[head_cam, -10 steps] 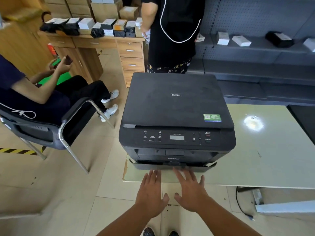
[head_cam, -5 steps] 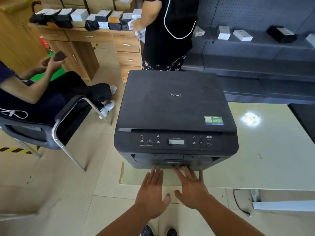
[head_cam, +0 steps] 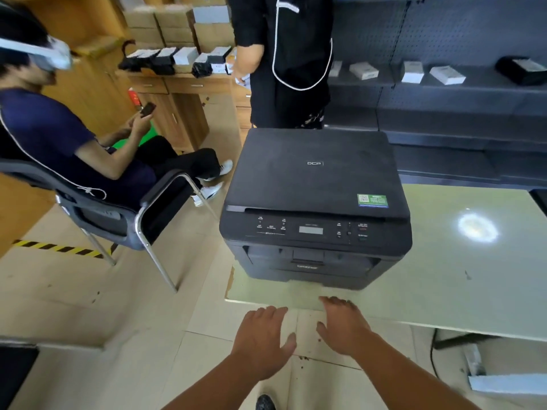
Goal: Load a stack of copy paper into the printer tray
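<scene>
A black multifunction printer (head_cam: 315, 184) stands at the near left corner of a pale green table (head_cam: 461, 279). Its paper tray (head_cam: 307, 275) at the bottom front sits flush with the body. My left hand (head_cam: 262, 340) hovers palm down just in front of the table edge, fingers slightly curled, holding nothing. My right hand (head_cam: 344, 324) is beside it, palm down, fingertips over the table edge, a short way from the tray front, also holding nothing. No copy paper is in view.
A seated person (head_cam: 74, 146) on a grey chair (head_cam: 124, 220) with a phone is to the left. Another person (head_cam: 284, 60) stands behind the printer. A wooden desk (head_cam: 180, 93) with boxes is at the back left, dark shelving (head_cam: 444, 93) at the back right.
The tray, slightly out a second ago, is now flush with the printer. Both hands have drawn back from the tray front toward me, and the view has shifted left.
</scene>
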